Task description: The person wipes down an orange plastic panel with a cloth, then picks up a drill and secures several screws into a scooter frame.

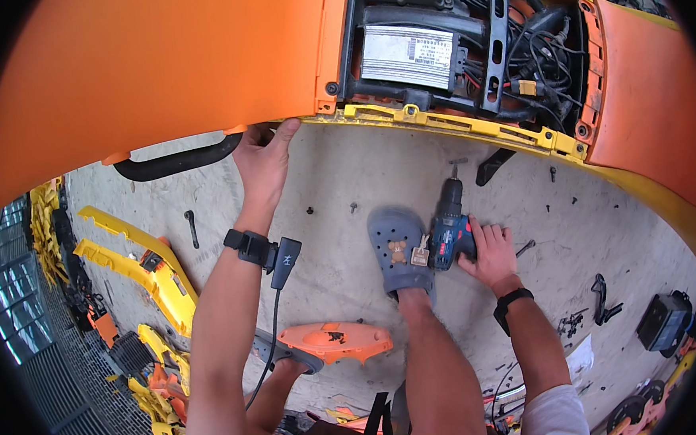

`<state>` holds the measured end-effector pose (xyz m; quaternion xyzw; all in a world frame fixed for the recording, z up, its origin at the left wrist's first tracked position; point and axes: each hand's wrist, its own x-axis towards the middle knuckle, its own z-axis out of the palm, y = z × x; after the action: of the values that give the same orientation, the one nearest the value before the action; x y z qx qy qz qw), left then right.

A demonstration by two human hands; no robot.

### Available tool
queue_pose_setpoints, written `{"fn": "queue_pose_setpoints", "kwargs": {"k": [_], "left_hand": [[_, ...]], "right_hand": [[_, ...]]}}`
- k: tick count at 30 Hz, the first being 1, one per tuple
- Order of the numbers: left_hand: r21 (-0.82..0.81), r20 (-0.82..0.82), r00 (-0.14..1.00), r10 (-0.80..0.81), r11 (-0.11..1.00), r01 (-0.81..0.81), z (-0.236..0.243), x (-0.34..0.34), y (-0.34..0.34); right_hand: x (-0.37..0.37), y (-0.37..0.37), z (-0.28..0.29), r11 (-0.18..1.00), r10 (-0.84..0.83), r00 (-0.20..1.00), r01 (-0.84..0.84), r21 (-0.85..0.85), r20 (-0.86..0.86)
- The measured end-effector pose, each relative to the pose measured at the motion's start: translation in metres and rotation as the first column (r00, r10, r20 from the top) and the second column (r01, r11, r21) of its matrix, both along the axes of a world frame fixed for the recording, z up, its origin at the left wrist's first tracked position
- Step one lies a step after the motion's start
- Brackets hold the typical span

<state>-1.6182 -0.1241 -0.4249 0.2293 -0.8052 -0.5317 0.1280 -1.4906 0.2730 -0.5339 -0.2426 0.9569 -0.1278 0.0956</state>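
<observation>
An orange and yellow scooter-like vehicle body spans the top of the view, with a large orange panel [164, 69] on its left. My left hand [263, 160] grips the lower edge of this panel beside a black curved handle [181, 158]; its fingertips are partly hidden. Low over the floor, my right hand [489, 250] is closed round the grip of a blue and black cordless drill [447, 231], whose bit points toward the vehicle. In the uncovered bay, a silver controller box [408, 57] sits beside bundled black wires [542, 66] and a yellow connector [526, 88].
A yellow trim strip [454, 121] borders the bay. My grey clog [398, 250] stands beside the drill. Yellow frame parts [157, 281] and an orange cover [336, 342] lie on the floor, with loose screws and a black bracket [602, 301]. A black box [663, 322] stands at right.
</observation>
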Motion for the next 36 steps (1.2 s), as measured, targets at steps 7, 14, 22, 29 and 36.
{"fn": "queue_pose_setpoints", "kwargs": {"k": [7,14,22,29,36], "left_hand": [[0.288,0.0,0.994,-0.109,0.952,0.105,0.008,-0.014,-0.001],[0.673,0.007,0.988,-0.155,0.731,0.11,0.012,-0.007,0.016],[0.647,0.076,0.997,0.024,0.759,-0.067,0.036,-0.022,0.047],[0.58,0.097,0.994,-0.047,0.815,-0.018,0.038,-0.021,0.043],[0.372,0.248,0.961,-0.123,0.928,0.023,0.049,-0.022,0.033]], "right_hand": [[-0.001,0.002,-0.002,1.0,0.009,1.0,-0.009,-0.018,0.003],[-0.001,0.002,-0.006,1.0,0.015,0.998,-0.014,-0.009,0.058],[-0.004,0.002,0.001,0.972,-0.015,1.0,0.018,-0.234,0.012],[-0.024,-0.102,0.088,0.655,-0.035,0.714,0.545,-0.523,0.7],[-0.106,-0.238,0.112,0.64,0.136,0.59,0.561,-0.525,0.796]]}}
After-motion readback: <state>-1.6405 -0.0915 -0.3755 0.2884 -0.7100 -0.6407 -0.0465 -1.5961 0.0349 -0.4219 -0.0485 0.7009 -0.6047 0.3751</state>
